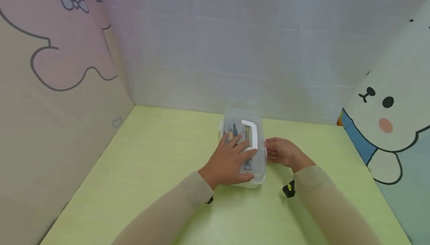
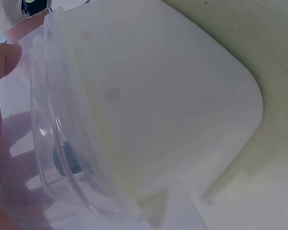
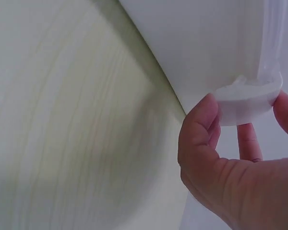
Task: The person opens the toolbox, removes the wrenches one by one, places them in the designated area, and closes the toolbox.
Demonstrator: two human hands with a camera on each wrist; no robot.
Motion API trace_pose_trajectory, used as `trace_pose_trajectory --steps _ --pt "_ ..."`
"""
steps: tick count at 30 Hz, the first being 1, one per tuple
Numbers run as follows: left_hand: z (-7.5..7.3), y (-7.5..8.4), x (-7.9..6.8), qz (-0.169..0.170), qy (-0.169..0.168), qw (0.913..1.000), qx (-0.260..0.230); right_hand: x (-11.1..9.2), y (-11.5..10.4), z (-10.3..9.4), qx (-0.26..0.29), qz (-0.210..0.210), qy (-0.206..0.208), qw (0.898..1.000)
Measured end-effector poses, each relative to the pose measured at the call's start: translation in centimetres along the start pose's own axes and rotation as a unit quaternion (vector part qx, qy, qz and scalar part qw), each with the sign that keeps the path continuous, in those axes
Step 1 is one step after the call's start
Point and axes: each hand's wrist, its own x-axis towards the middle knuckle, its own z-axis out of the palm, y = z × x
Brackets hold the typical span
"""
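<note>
A storage box with a clear lid (image 1: 259, 163) and a white body (image 2: 173, 96) stands on the table. A white handle (image 1: 254, 133) is set in its lid, and several small items inside show dimly through it. My left hand (image 1: 230, 161) rests on the lid with its fingers spread. At the box's right side, my right hand (image 1: 283, 151) pinches a white latch (image 3: 247, 103) between thumb and fingers. The latch sticks out from the box wall in the right wrist view. Whether it is fastened, I cannot tell.
The pale yellow-green table (image 1: 161, 144) runs back to a plain whitish wall (image 1: 218, 51). Printed cartoon panels stand at the left (image 1: 67, 125) and right (image 1: 403, 125). A small black and yellow object (image 1: 289, 189) shows beneath the right wrist.
</note>
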Motion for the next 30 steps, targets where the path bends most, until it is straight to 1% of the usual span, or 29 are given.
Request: trace_pose_trajectory --steps 3,7,9,11,17,21,25,30 --pt "0.2 0.1 0.0 0.0 -0.002 1.0 0.001 -0.3 -0.1 0.0 -0.019 -0.003 -0.004 1.0" --pt "0.6 0.3 0.0 0.002 0.0 1.0 -0.004 -0.5 0.2 -0.2 -0.045 -0.005 0.007 0.999" --pt "0.8 0.4 0.0 0.003 0.001 1.0 -0.006 -0.5 0.4 -0.4 -0.046 -0.006 0.012 0.999" --pt "0.9 0.4 -0.1 0.001 0.0 1.0 -0.007 -0.5 0.8 -0.5 -0.046 -0.015 0.007 0.999" --pt "1.4 0.5 -0.3 -0.008 -0.009 0.9999 0.0 -0.2 2.0 -0.8 -0.003 -0.044 -0.028 0.999" --pt "1.7 0.5 -0.5 -0.012 -0.012 0.9999 0.001 0.1 2.6 -0.9 0.032 -0.05 -0.042 0.997" --pt "1.8 0.5 -0.6 -0.016 -0.01 0.9998 -0.002 0.5 3.2 -1.3 0.051 -0.059 -0.062 0.995" --pt "2.1 0.5 -0.8 -0.016 -0.002 0.9999 -0.004 0.9 4.1 -1.6 0.086 -0.069 -0.074 0.991"
